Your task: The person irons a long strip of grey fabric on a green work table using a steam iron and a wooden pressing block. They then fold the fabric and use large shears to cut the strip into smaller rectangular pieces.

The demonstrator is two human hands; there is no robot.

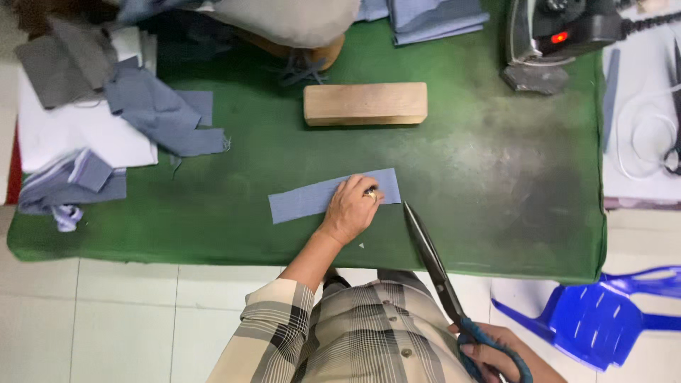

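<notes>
A blue-grey strip of fabric [301, 201] lies flat on the green table [496, 206] near its front edge. My left hand [351, 208] rests on the strip's right half, fingers curled, with a ring on one finger. My right hand [496, 354] is low at the right, off the table's front edge, gripping the teal-wrapped handles of long tailor's scissors [430, 259]. The closed blades point up and left, and their tip ends just right of the strip.
A wooden block [365, 103] lies behind the strip. An iron [560, 32] stands at the back right. Grey and blue fabric scraps [152, 106] are piled at the left, folded blue cloth [436, 18] at the back. A blue plastic chair [603, 312] sits at the lower right.
</notes>
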